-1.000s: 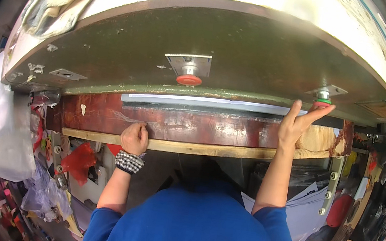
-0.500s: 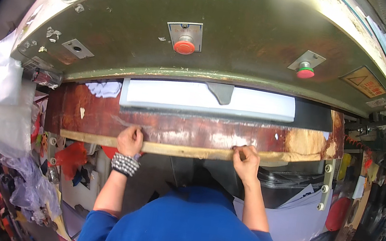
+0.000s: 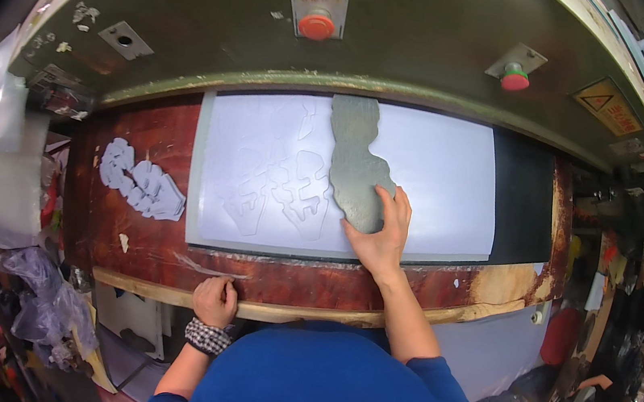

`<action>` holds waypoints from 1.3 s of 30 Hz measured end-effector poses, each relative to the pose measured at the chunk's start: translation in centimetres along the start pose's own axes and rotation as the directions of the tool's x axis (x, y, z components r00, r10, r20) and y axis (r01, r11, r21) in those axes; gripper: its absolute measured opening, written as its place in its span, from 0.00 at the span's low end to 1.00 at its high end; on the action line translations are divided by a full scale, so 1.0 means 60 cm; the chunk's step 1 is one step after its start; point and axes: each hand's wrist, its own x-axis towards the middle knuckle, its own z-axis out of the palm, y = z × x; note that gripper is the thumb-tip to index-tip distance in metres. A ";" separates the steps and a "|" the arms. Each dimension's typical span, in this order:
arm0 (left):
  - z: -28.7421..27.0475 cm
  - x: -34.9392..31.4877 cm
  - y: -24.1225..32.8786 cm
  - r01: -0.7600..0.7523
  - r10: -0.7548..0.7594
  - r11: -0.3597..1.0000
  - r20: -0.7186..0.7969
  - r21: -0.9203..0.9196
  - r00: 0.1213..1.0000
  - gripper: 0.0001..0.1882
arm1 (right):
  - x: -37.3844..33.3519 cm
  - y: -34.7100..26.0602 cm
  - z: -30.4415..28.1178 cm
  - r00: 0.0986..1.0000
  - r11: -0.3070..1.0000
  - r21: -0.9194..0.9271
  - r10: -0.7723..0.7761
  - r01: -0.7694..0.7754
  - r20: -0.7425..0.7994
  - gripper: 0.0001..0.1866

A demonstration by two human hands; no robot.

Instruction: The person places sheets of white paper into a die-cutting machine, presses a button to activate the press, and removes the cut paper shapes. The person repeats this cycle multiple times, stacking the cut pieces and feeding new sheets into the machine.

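Observation:
My right hand (image 3: 383, 233) grips the near end of a grey-green cutting die (image 3: 355, 165) with a wavy outline, thumb on its left edge and fingers on its right. The die lies on a white sheet (image 3: 438, 184); its far end meets the green machine edge. Cut outlines (image 3: 306, 199) mark the sheet left of the die. My left hand (image 3: 215, 301), a knitted or beaded band at its wrist, rests curled on the table's front edge, with nothing visible in it.
A green machine front (image 3: 424, 44) spans the far side, with a red button (image 3: 316, 26) and a green-collared red button (image 3: 515, 77). White cut pieces (image 3: 141, 181) lie on the reddish-brown table (image 3: 136, 250). A black board (image 3: 525, 203) extends under the sheet. Plastic bags (image 3: 40, 302) sit at left.
My right hand has left the table's front edge and reached forward onto the die. Far more of the sheet, die and cut pieces shows from beneath the green machine. My left hand stays at the edge.

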 end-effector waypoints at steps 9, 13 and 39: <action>-0.034 -0.058 0.008 0.051 -0.032 0.996 0.228 -0.077 0.973 0.01 | -0.022 0.038 -0.156 0.915 0.816 0.419 0.382 -0.399 0.128 0.40; -0.031 -0.046 0.011 0.019 0.002 0.995 0.212 -0.096 0.977 0.01 | -0.042 0.077 -0.130 0.989 0.990 -0.026 0.136 -0.138 -0.060 0.42; 0.053 0.355 -0.045 -0.038 0.039 0.999 -0.117 0.012 0.992 0.05 | 0.360 0.107 -0.103 0.841 0.968 -0.249 -0.150 0.019 -0.519 0.51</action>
